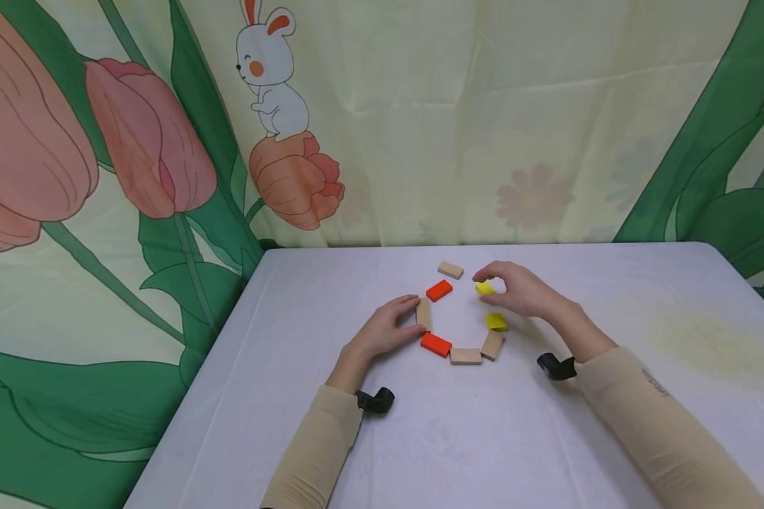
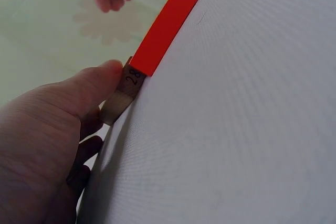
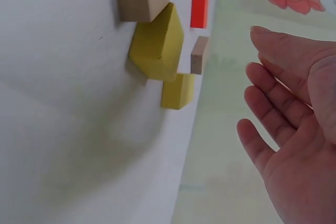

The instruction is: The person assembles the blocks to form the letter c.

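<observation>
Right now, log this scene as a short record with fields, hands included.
Left grip: holds the leftmost wooden block between thumb and fingers
Right grip: empty, thumb and fingers parted, near the far yellow block
Red blocks: two
Yellow blocks: two
Wooden blocks: four
Layout: loose ring, some blocks spaced apart
Surface: white-covered table
Backdrop: printed curtain

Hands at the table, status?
Left hand gripping tan rectangular wooden block. Right hand empty, near farther yellow rectangular block. Possible obstacle: nearer red rectangular block beside left hand.
</observation>
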Available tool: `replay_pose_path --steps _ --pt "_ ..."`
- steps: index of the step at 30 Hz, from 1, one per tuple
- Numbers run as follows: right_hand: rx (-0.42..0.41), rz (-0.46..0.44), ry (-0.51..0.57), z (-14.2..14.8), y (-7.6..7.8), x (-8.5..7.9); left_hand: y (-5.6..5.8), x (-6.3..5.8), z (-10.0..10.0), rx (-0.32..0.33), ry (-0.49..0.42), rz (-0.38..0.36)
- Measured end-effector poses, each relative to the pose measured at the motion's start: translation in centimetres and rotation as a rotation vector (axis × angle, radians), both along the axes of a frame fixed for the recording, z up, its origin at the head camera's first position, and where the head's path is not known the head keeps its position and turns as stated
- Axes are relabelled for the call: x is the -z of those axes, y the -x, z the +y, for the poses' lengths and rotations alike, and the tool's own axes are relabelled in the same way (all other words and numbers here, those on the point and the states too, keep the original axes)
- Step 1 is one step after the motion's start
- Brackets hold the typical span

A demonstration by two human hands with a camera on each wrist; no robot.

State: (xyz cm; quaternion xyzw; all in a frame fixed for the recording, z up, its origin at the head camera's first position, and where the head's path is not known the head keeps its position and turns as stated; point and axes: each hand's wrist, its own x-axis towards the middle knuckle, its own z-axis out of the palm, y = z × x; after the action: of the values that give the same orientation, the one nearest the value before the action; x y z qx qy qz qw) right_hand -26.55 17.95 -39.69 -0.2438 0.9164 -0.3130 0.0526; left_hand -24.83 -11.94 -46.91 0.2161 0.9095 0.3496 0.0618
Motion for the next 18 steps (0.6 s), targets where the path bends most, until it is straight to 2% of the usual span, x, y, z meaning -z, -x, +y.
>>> replay_pose_path --steps 6,18 --pt "-0.032 0.012 0.026 -1.0 0.8 -0.2 0.0 0.0 0.0 -0.002 -0.006 -0.006" --pt "-0.019 -0.026 0.022 -3.1 2.0 0.2 -0.1 -0.1 0.1 -0.016 -0.007 -0.028"
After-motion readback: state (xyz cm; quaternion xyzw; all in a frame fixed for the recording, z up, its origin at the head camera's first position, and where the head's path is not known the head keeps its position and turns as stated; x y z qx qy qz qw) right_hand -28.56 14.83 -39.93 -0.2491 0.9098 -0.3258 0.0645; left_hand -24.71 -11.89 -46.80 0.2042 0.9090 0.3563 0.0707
